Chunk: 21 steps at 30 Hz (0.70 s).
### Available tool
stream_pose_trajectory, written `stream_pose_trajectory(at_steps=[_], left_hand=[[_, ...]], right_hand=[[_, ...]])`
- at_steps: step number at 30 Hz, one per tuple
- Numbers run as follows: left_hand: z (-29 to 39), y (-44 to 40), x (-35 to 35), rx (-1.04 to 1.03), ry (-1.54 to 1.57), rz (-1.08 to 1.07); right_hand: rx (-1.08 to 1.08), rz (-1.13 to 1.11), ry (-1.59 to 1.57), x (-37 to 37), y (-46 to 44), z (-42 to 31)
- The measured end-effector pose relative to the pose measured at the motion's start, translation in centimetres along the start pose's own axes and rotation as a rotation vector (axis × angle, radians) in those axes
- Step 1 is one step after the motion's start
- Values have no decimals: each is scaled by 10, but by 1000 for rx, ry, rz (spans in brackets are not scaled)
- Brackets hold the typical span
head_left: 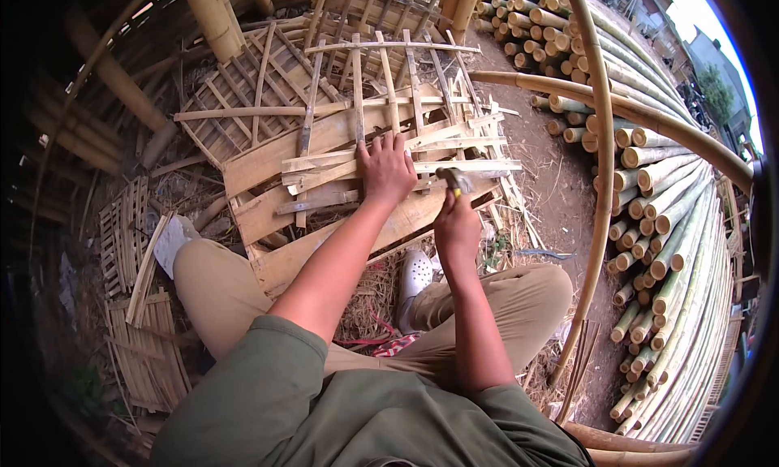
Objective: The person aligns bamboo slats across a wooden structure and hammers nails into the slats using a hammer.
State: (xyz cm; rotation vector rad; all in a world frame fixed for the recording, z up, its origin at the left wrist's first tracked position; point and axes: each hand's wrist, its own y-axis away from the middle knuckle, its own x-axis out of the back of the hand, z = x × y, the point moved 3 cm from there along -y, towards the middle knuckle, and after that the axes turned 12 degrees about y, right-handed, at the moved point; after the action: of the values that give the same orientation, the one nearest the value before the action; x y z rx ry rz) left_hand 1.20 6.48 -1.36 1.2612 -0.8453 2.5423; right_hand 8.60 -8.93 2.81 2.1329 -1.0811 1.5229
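So the pale strips [320, 160] are raw split bamboo or wood, matt and kinda splintery, and the wide boards [264, 171] look like plain unvarnished wood, pretty smooth. Hammer head [453, 177] is metal, a bit worn. Stacked bamboo poles [677, 203] have a smooth, slightly glossy skin. Shirt [389, 422] and trousers [215, 284]: matt cloth. Perforated shoe [418, 272] looks like smooth plastic.
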Motion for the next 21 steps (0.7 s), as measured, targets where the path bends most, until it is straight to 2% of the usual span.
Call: stream_pose_trajectory(at_steps=[1,4,8,12,14,16,18,20,21], left_hand=[[-3,3,-10,-64,-29,159],[-2,-2,-7,-33,17,42],[1,0,-3,-40,8,64],[1,0,-3,-30,24,57],[1,1,-3,-21,13,42],[1,-2,-4,-8,1,29],[-1,-1,-6,-18,8,41],[1,1,-2,-1,4,15],[3,-1,0,7,-2,-3]], right_hand=[[-13,-32,-2,-34,2,11],[60,-77,7,-16,-8,12],[-8,46,-213,-17,-3,17],[25,-76,-83,-32,3,14],[47,-13,-92,-32,2,17],[-22,117,-304,-5,1,11],[69,400,-542,40,5,-6],[61,467,-560,52,8,-1],[70,600,-455,52,13,-4]])
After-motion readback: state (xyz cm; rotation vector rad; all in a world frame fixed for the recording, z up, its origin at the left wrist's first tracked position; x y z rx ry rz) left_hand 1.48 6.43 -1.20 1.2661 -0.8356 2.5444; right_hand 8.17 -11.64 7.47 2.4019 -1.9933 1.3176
